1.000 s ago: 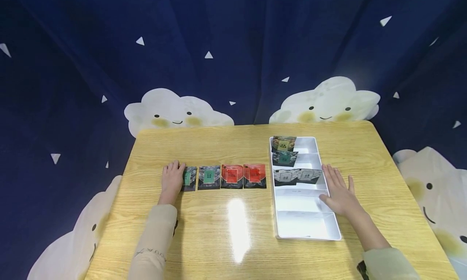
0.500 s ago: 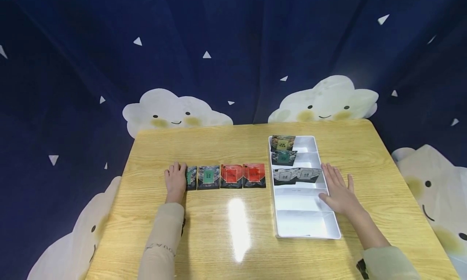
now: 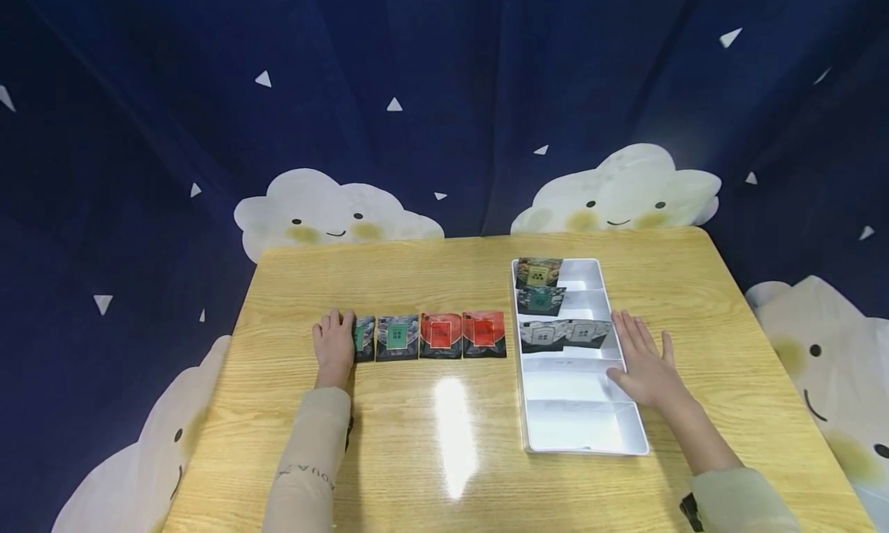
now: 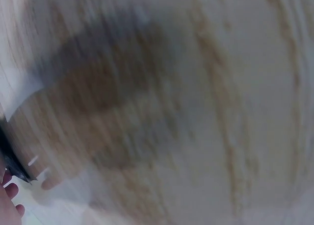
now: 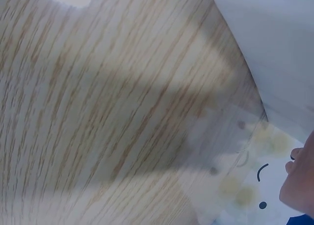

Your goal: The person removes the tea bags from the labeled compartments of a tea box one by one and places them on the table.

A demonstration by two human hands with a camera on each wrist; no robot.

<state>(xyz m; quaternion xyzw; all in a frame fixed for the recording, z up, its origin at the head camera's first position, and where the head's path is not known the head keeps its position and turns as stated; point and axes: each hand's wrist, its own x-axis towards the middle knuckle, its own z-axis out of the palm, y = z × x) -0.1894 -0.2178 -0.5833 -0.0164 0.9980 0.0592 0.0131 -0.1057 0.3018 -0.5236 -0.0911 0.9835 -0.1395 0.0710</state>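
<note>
In the head view my left hand [image 3: 334, 348] lies over the left half of a black-and-green sachet [image 3: 364, 339], gripping it at the left end of a row. The left wrist view shows curled fingers [image 4: 11, 189] at the sachet's dark edge [image 4: 13, 159]; the rest of the grip is out of frame. Beside it lie another green-labelled sachet [image 3: 397, 337] and two red ones, a nearer red sachet [image 3: 441, 335] and an end red sachet [image 3: 485, 334]. My right hand [image 3: 646, 367], fingers straight and spread, rests against the right side of the white divided tray [image 3: 585, 448].
Inside the tray, a yellow-labelled sachet [image 3: 539, 272] stands in the back compartment, a green one [image 3: 542, 301] in the second, and two grey-white sachets [image 3: 586, 332] in the third. The wooden table [image 3: 403, 456] meets a dark blue curtain [image 3: 444, 93] behind.
My left hand and forearm have shifted slightly right, further over the end green sachet, then stayed still. My right hand and the tray have kept their places.
</note>
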